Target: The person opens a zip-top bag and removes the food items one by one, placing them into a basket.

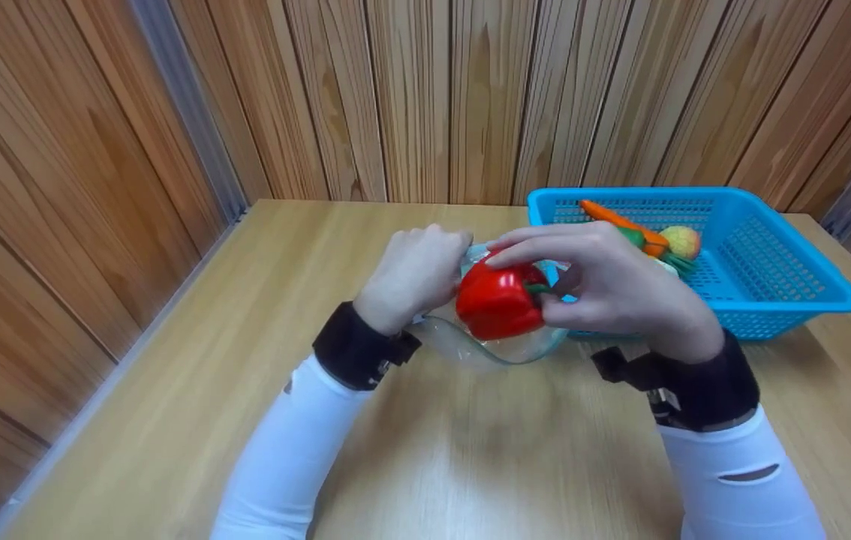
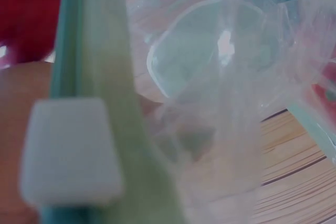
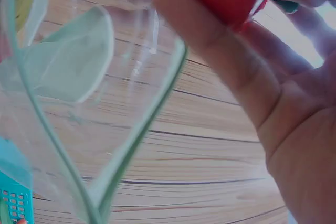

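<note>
**Red pepper held at the mouth of a clear bag**

The right hand has its thumb and fingers curled round a red bell pepper, gripping it near the green stem so the body of the pepper points into the opening of a clear plastic bag. The left hand is closed on the bag's rim, pinching it up and away from the surface so the mouth stays wide; the wrist views show the greenish rim bent into an open loop, though they are too blurred to tell how far in the pepper sits. All this happens near the middle of the surface. At the far right corner stands a blue basket, holding a carrot and a small yellow-red fruit, just behind the right hand.
</note>
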The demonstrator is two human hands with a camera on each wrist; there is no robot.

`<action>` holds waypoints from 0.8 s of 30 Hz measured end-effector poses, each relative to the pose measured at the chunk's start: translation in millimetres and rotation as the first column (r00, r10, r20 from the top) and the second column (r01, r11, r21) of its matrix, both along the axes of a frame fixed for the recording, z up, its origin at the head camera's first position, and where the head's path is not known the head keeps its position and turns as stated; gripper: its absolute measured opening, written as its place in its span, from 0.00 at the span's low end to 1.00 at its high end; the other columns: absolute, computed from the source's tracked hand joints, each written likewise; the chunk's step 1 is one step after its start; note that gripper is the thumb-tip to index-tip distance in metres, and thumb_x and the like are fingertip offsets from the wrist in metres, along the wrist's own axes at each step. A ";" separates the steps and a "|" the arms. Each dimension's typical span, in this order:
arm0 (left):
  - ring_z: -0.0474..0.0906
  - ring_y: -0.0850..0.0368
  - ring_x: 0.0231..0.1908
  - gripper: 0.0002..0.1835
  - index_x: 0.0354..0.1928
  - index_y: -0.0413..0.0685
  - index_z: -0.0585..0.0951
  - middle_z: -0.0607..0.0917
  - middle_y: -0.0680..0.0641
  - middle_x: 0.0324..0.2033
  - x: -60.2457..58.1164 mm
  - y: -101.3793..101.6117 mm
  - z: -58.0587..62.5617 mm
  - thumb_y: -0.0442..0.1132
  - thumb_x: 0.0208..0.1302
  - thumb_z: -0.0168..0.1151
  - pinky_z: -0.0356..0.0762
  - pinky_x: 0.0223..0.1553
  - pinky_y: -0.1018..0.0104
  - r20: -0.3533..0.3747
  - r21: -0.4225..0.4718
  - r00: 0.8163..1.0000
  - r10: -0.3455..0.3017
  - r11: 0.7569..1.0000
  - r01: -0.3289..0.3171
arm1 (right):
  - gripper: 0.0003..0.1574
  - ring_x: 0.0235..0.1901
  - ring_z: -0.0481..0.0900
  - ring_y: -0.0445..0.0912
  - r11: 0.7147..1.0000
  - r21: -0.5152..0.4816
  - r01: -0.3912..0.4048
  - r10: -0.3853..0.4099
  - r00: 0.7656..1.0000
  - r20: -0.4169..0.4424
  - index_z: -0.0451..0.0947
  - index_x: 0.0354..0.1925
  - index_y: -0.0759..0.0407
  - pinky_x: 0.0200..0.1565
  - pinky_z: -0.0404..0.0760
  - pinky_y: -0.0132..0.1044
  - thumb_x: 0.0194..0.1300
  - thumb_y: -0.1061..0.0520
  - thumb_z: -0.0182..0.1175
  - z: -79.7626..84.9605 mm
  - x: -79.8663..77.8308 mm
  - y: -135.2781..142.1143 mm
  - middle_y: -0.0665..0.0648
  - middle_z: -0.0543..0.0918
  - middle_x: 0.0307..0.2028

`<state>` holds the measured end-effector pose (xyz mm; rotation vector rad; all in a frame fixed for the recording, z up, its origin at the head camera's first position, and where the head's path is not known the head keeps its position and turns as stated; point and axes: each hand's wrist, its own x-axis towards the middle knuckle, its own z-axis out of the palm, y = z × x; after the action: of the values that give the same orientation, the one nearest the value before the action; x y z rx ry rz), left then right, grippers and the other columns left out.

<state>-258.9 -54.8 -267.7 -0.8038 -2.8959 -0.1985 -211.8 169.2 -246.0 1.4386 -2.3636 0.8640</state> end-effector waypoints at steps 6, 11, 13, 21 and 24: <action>0.79 0.55 0.25 0.02 0.39 0.49 0.82 0.79 0.51 0.23 1.8 -0.9 -4.8 0.37 0.66 0.61 0.80 0.31 0.63 -0.110 0.045 0.992 -0.064 0.997 0.069 | 0.37 0.54 0.81 0.46 0.982 -0.191 -0.014 -0.004 0.996 -0.090 0.81 0.57 0.60 0.36 0.85 0.31 0.48 0.78 0.66 4.3 -3.1 3.5 0.60 0.81 0.59; 0.75 0.54 0.26 0.04 0.38 0.48 0.81 0.76 0.51 0.23 2.6 -0.6 -6.1 0.33 0.64 0.60 0.78 0.30 0.59 -0.118 0.045 0.992 -0.039 0.998 0.045 | 0.35 0.56 0.80 0.50 0.907 -0.405 0.117 -0.216 0.954 -0.208 0.81 0.55 0.61 0.38 0.82 0.24 0.47 0.79 0.65 2.9 -11.4 3.5 0.59 0.81 0.60; 0.76 0.54 0.27 0.06 0.40 0.48 0.81 0.78 0.51 0.26 2.1 0.3 -5.3 0.32 0.63 0.59 0.78 0.32 0.58 -0.093 0.025 0.995 -0.020 0.999 0.022 | 0.35 0.56 0.80 0.50 0.867 -0.444 0.225 -0.352 0.907 -0.229 0.81 0.56 0.60 0.40 0.80 0.22 0.48 0.78 0.65 -0.2 -17.5 7.5 0.58 0.80 0.60; 0.79 0.55 0.30 0.11 0.45 0.47 0.83 0.83 0.50 0.31 1.4 2.0 -3.5 0.31 0.63 0.58 0.80 0.33 0.58 -0.033 0.007 0.999 -0.010 1.000 0.010 | 0.33 0.58 0.77 0.58 0.702 -0.365 0.612 -0.680 0.728 -0.087 0.78 0.58 0.62 0.50 0.82 0.58 0.52 0.73 0.65 -24.7 -52.8 29.0 0.63 0.75 0.63; 0.78 0.55 0.30 0.11 0.44 0.47 0.84 0.83 0.50 0.30 1.7 2.7 -3.1 0.31 0.62 0.59 0.80 0.33 0.58 -0.032 0.017 0.999 -0.020 1.000 0.020 | 0.34 0.60 0.75 0.61 0.640 -0.310 0.703 -0.734 0.678 0.024 0.76 0.61 0.62 0.56 0.78 0.62 0.55 0.72 0.65 -33.0 -62.5 36.7 0.64 0.72 0.64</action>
<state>-257.2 -52.1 -270.8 -0.8260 -2.8538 -0.2104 -274.3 205.9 -279.0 0.3144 -2.2808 0.8162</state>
